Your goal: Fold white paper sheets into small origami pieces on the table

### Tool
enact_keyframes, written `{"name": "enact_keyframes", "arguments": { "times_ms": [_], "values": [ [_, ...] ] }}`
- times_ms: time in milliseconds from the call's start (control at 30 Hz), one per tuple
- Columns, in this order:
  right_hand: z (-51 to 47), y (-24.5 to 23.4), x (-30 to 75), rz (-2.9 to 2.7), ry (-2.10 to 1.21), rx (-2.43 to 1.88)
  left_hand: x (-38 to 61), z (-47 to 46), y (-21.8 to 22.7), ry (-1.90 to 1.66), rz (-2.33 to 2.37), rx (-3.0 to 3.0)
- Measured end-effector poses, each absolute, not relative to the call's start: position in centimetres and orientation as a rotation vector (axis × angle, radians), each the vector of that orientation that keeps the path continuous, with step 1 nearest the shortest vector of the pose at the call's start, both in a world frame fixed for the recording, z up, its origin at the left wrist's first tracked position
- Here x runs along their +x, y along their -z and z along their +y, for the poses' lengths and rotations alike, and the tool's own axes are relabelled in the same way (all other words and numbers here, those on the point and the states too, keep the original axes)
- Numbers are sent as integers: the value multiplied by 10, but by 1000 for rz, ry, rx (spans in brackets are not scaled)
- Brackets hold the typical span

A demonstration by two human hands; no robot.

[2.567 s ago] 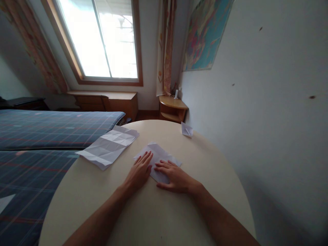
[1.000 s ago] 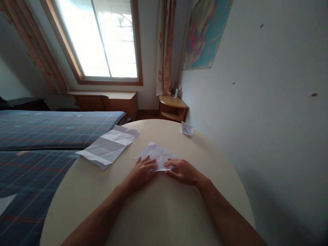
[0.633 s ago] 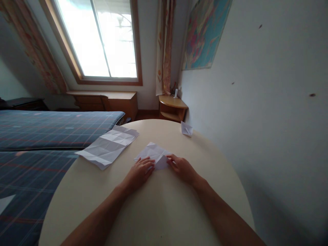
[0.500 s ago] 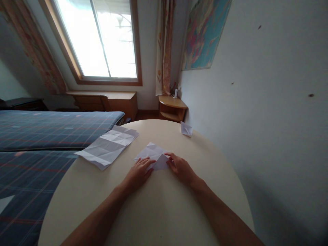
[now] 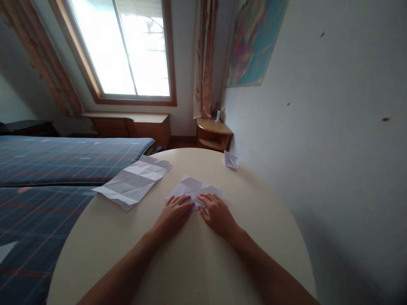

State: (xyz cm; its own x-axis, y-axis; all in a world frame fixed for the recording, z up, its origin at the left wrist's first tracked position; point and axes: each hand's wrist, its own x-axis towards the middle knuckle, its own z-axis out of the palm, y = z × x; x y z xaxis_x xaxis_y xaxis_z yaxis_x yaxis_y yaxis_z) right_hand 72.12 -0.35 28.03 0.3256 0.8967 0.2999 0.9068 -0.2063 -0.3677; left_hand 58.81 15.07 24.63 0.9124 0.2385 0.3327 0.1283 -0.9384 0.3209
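A white creased sheet of paper [image 5: 193,188], partly folded, lies near the middle of the round beige table [image 5: 190,254]. My left hand [image 5: 173,214] rests on its near left edge, fingers stretched out and pressed flat. My right hand [image 5: 216,212] lies on the near right part of the same sheet, fingers flat and close to the left hand's fingertips. Neither hand lifts the paper.
A larger creased sheet [image 5: 133,182] lies at the table's left edge. A small folded paper piece [image 5: 231,160] sits at the far right edge. A plaid-covered bed [image 5: 47,169] is on the left, the wall close on the right, a corner shelf [image 5: 213,133] beyond.
My right hand folded the sheet's right flap inward, then moved left and now presses flat beside my left hand. The left hand has stayed put.
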Motion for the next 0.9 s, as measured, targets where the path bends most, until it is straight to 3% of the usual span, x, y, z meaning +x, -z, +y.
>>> {"name": "enact_keyframes", "arguments": {
  "times_ms": [267,900],
  "values": [
    [-3,-261,712,-1686,-150,-2289,587,146,-261,-506,60,2786],
    [-6,-268,751,-1574,-303,-2450,585,142,-256,-406,-16,2788]
  ]
}}
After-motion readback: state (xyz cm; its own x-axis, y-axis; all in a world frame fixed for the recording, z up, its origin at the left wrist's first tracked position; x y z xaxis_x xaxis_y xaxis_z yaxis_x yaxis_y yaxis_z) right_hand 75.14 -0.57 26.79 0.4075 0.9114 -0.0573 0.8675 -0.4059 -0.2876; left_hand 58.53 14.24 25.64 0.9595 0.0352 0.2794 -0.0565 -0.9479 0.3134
